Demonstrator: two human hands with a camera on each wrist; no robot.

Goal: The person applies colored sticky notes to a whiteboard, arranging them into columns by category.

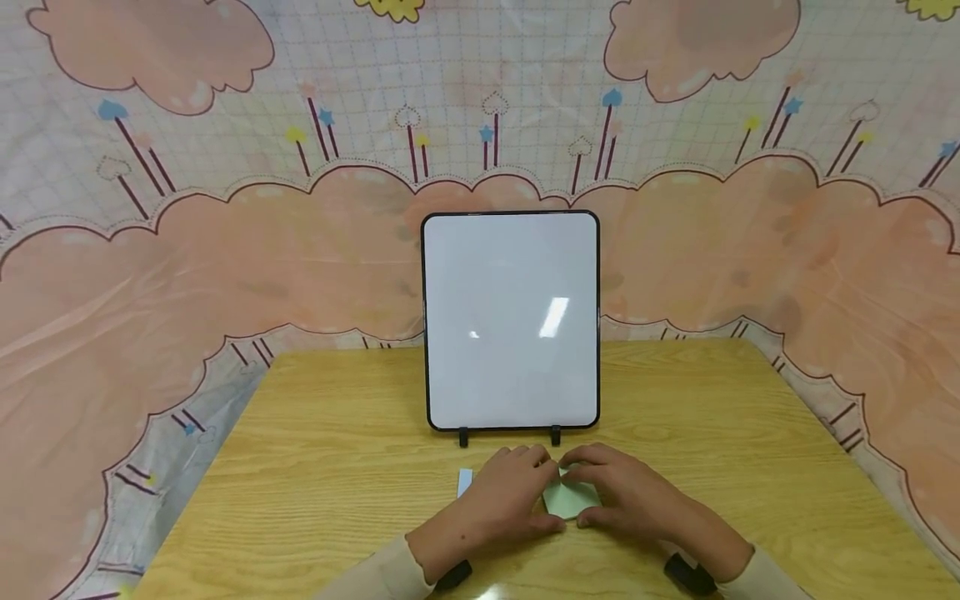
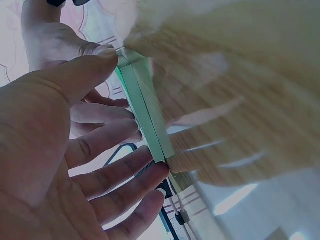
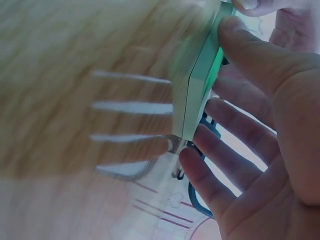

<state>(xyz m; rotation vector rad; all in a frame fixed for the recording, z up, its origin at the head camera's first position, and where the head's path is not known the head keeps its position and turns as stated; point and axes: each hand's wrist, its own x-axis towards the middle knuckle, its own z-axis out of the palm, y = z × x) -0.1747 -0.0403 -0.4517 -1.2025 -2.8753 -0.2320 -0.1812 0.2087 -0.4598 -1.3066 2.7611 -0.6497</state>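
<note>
A pale green pad of paper, apparently sticky notes (image 1: 570, 497), lies on the table between both hands, one corner toward the whiteboard in the head view. My left hand (image 1: 512, 493) holds it from the left, thumb at the near corner and fingertips at the far end of its side. From the right, my right hand (image 1: 628, 492) holds it likewise, its thumb close beside the left thumb. Both wrist views show the pad's thick side (image 2: 142, 107) and its reflection in the glossy tabletop. Part of the pad's far edge is hidden under the fingers in the head view.
A white board with a black frame (image 1: 513, 321) stands on small black feet behind the hands. A small pale strip (image 1: 465, 481) lies left of my left hand, partly covered by it. The wooden table (image 1: 337, 450) meets a cloud-patterned cloth (image 1: 315, 267) behind it.
</note>
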